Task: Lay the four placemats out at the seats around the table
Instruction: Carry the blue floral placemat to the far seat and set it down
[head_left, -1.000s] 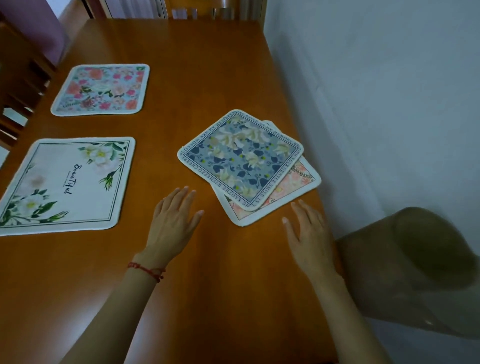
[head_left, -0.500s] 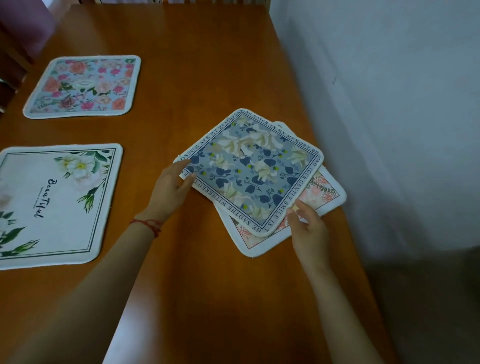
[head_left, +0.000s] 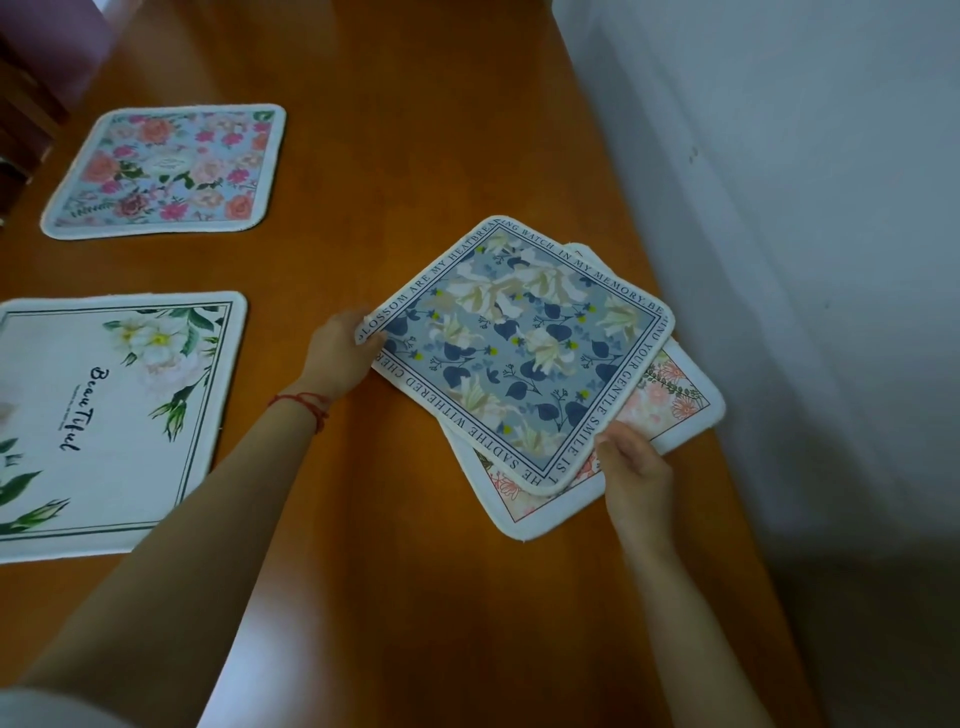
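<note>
A blue floral placemat (head_left: 519, 353) with lettering round its border sits turned like a diamond on top of a peach floral placemat (head_left: 670, 410), near the table's right edge. My left hand (head_left: 340, 353) pinches the blue mat's left corner, which is lifted a little. My right hand (head_left: 631, 465) grips its near right edge. A white placemat with green leaves (head_left: 104, 415) lies flat at the near left. A pink rose placemat (head_left: 171, 169) lies flat at the far left.
The orange-brown wooden table (head_left: 415, 597) runs along a pale wall (head_left: 779, 208) on the right. Dark chair parts (head_left: 26, 130) show past the table's far left edge.
Both hands went from resting flat on the table to taking hold of the blue placemat at its left corner and near right edge. The view has moved closer.
</note>
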